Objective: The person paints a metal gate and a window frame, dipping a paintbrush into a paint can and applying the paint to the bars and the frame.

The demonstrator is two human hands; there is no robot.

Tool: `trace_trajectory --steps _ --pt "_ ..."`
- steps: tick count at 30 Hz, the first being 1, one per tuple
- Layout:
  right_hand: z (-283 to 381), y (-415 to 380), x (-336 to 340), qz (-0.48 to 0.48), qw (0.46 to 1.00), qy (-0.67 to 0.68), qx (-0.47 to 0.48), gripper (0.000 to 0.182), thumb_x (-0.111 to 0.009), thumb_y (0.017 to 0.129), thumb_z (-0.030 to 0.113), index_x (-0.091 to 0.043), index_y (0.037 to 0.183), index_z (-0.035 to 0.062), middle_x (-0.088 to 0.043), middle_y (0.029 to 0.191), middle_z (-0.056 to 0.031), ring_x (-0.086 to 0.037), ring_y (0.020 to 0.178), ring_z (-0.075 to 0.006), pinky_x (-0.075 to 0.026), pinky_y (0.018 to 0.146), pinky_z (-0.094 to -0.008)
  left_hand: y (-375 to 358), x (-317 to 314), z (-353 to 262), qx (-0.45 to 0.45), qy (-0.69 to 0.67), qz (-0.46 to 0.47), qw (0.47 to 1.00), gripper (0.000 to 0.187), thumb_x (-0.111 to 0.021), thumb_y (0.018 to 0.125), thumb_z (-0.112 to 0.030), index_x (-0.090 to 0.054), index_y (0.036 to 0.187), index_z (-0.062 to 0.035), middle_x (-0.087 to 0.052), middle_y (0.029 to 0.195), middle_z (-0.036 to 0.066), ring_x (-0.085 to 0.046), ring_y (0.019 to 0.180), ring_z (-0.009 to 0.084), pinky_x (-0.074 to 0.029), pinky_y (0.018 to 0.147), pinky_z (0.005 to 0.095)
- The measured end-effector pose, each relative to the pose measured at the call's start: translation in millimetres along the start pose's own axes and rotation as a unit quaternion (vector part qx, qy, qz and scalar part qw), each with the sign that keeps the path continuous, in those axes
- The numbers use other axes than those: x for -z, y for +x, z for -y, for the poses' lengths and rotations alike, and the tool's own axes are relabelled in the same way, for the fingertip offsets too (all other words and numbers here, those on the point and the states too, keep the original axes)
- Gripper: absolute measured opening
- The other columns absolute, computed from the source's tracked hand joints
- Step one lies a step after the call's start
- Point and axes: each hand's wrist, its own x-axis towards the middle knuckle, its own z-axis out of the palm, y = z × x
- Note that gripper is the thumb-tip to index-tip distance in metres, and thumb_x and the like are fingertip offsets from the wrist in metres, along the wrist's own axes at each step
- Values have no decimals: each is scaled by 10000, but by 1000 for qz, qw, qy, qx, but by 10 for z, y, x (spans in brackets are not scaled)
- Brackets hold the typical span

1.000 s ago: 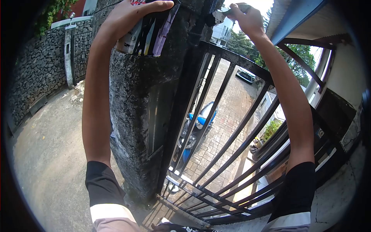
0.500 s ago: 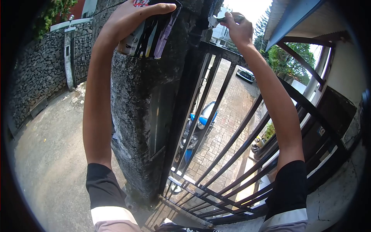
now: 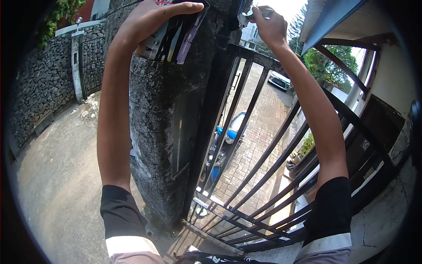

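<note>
At the top of the view, my left hand (image 3: 147,20) is wrapped over a paint can (image 3: 169,42) with dark drips down its printed side. The can is beside the rough stone pillar (image 3: 151,114). To the right, my right hand (image 3: 271,27) is closed around a small brush (image 3: 250,16), probably a paintbrush. Its tip is at the dark upright post by the gate, near a pale patch. I cannot make out the bristles clearly. Below my right hand runs the top rail of the black metal gate (image 3: 255,57).
Beyond the gate bars, a blue and white motorbike (image 3: 237,125) stands on the paved lane (image 3: 259,141). Farther off is a white car (image 3: 279,81). A blue-edged roof (image 3: 332,20) overhangs at the upper right. A stone wall (image 3: 46,72) borders the concrete ground at the left.
My right hand has shifted slightly upward, and the brush handle is now tilted more steeply. My left hand still holds the can. The whole view has moved a little.
</note>
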Motion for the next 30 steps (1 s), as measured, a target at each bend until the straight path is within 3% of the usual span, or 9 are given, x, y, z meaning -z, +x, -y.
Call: trace_trajectory --steps 2,3,5,12,19,23,25,29,30 --pt "-70 140 2 -47 998 -46 3 389 -617 931 397 -734 1041 43 -757 779 -65 -731 816 -185 -528 785 -287 279 -97 312 -9 -12 -44 999 1019 -815 713 -499 -398 1411 115 -492 1407 268 -500 1297 313 -408 1073 372" --pt "-701 213 -378 -89 989 -109 -48 499 -548 922 463 -652 1139 26 -656 1106 -256 -610 1045 -443 -488 888 -490 373 -132 433 -17 -25 -85 996 1027 -820 709 -494 -394 1412 121 -481 1422 268 -483 1320 309 -391 1093 368" --pt "-1047 401 -402 -92 979 -126 129 440 -522 941 408 -660 1103 23 -663 1068 -258 -617 1009 -450 -491 864 -506 357 -135 425 -10 -26 -88 996 1032 -825 706 -489 -391 1414 124 -473 1431 266 -470 1333 306 -381 1103 364" --pt "-1042 395 -583 -73 976 -172 115 424 -525 941 394 -662 1096 23 -666 1053 -256 -620 995 -451 -492 858 -509 -101 91 -34 -103 41 91 990 1019 -828 703 -482 -405 1409 118 -453 1456 256 -452 1354 313 -366 1122 365" --pt "-1161 476 -586 -44 970 -214 107 407 -528 941 378 -663 1087 23 -669 1035 -255 -623 978 -452 -492 850 -512 365 -119 502 -46 33 -77 995 902 -792 713 -534 -526 1351 46 -473 1448 232 -452 1343 330 -346 1128 379" --pt "-1260 537 -637 -27 966 -237 96 397 -530 940 368 -664 1082 23 -671 1025 -254 -625 969 -452 -493 845 -514 254 -20 282 -46 62 102 992 896 -751 724 -578 -534 1357 18 -444 1472 240 -394 1385 356 -306 1153 393" --pt "-1388 674 -670 -18 963 -253 88 392 -531 940 364 -665 1080 23 -672 1020 -254 -626 964 -452 -493 843 -515 584 -289 832 -170 68 -69 981 685 -714 751 -651 -741 1093 -58 -733 935 108 -720 762 164 -567 719 334" --pt "-1469 560 -639 1 956 -285 74 382 -532 940 355 -666 1075 23 -674 1009 -253 -629 954 -453 -493 838 -517 601 -240 763 -239 18 -42 970 641 -730 762 -611 -739 1072 -50 -731 910 99 -715 743 156 -564 707 323" --pt "-1424 448 -653 7 953 -294 69 379 -533 940 352 -666 1073 23 -674 1007 -253 -629 952 -453 -493 837 -518 482 -156 526 -144 69 -49 986 700 -738 751 -585 -678 1171 -27 -631 1149 159 -589 1030 246 -458 908 356"
